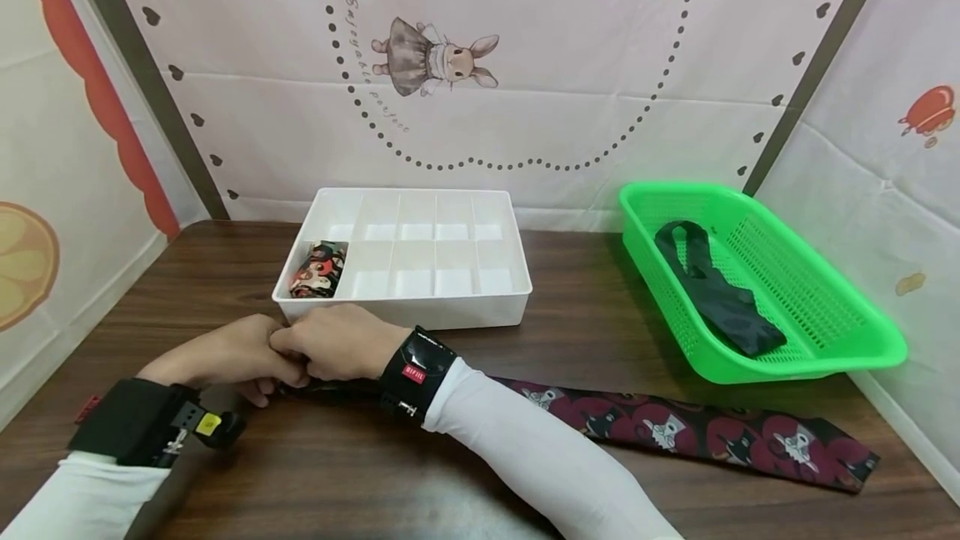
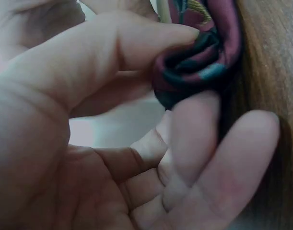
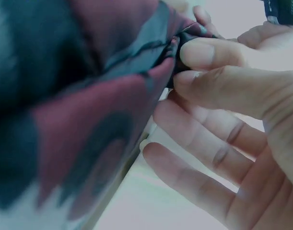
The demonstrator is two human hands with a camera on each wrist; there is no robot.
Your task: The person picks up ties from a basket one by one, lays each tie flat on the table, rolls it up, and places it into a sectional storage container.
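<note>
Both hands meet near the front left part of the worktop (image 1: 225, 265), just in front of the white divided organiser box (image 1: 405, 261); between them they hold the narrow end of a dark red patterned necktie (image 1: 697, 432). The left hand (image 1: 232, 357) has its grip clenched on the tie's end; the left wrist view shows the thumb (image 2: 136, 43) pressing from above and a fingertip from below on a small rolled coil of the fabric (image 2: 194, 62), red with dark and pale blue patches, the other fingers lying loosely curled beneath. The right hand (image 1: 341, 344) likewise pinches the tie; in its wrist view the thumb and forefinger (image 3: 218, 52) close on the fabric's edge where it bunches, the remaining fingers relaxed and apart below. From the hands the rest of the necktie runs flat along the worktop toward the front right corner, passing under the right forearm's white sleeve (image 1: 540, 457); its wide end lies near the front right edge.

In the organiser box's front left compartment sits a rolled patterned tie (image 1: 318, 269); the other compartments show only white. Toward the right edge stands a green plastic basket (image 1: 840, 357) with a black tie (image 1: 712, 298) lying in it.
</note>
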